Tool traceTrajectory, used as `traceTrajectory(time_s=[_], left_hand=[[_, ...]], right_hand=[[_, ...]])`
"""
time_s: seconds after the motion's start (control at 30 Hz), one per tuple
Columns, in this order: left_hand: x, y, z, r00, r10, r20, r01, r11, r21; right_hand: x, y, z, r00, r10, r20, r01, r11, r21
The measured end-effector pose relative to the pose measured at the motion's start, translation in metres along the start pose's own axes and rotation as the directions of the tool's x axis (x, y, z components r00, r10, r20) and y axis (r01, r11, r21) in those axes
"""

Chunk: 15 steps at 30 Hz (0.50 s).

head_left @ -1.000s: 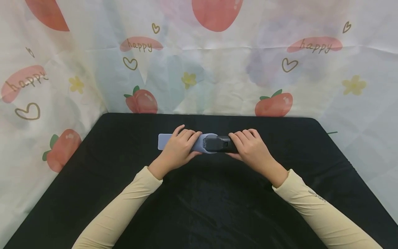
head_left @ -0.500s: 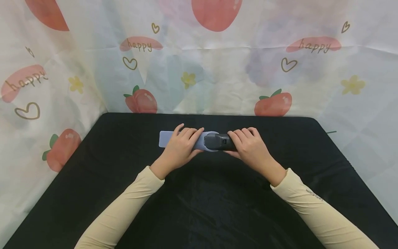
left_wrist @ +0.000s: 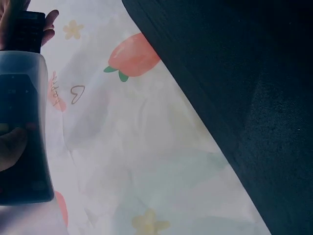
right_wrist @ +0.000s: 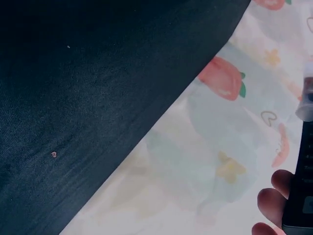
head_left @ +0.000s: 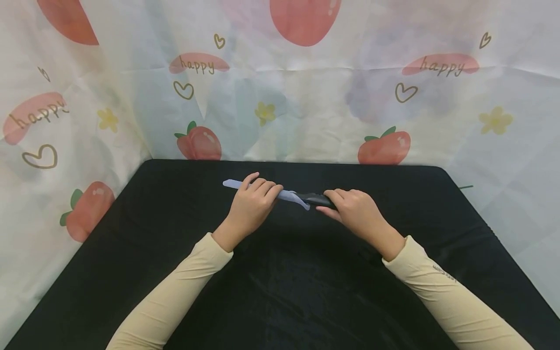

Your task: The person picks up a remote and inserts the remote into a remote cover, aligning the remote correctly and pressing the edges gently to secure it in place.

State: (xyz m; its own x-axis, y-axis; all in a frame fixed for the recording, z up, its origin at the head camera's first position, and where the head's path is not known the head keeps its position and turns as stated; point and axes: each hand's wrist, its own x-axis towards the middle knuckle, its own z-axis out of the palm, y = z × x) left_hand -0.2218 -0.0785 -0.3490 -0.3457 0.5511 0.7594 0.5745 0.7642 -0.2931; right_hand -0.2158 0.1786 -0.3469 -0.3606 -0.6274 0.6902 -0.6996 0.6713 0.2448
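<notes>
Both hands are on a black remote control (head_left: 321,200) that sits partly in a translucent bluish sleeve (head_left: 288,196), above the black table. My left hand (head_left: 253,206) grips the sleeve, its thumb (left_wrist: 11,149) lying across the front in the left wrist view. Through the sleeve (left_wrist: 34,63) the remote's dark face shows faintly. My right hand (head_left: 356,209) grips the bare end of the remote, and its fingertips (right_wrist: 271,203) show beside the buttons in the right wrist view. In the head view the pair is seen nearly edge-on, the sleeve's mouth flaring downward.
A black cloth covers the table (head_left: 288,291). Behind it and along the sides hangs a pale curtain (head_left: 306,107) printed with fruit, hearts and flowers. Small light specks (right_wrist: 54,154) lie on the cloth in the right wrist view.
The remote and sleeve have turned from showing their broad back to nearly edge-on, and the sleeve end at the left now sits higher. Both hands keep their grip; the right has rolled and dropped slightly.
</notes>
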Motion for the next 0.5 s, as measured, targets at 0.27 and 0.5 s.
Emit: traceTrajectory(time_s=[0.27,0.5], left_hand=[[-0.0008,-0.0022,0.0023,0.998,0.050,0.023,-0.050,0.999,-0.004],[-0.0053,-0.0036,0.0053,0.989,0.097,0.110,-0.095,0.995,-0.030]], right_hand=[[0.0011,-0.0003,-0.0023,0.999,0.032,-0.028,-0.030,0.996,0.079],[0.0008,0.0013,-0.0021,0.998,0.039,-0.056,-0.032,0.994,0.108]])
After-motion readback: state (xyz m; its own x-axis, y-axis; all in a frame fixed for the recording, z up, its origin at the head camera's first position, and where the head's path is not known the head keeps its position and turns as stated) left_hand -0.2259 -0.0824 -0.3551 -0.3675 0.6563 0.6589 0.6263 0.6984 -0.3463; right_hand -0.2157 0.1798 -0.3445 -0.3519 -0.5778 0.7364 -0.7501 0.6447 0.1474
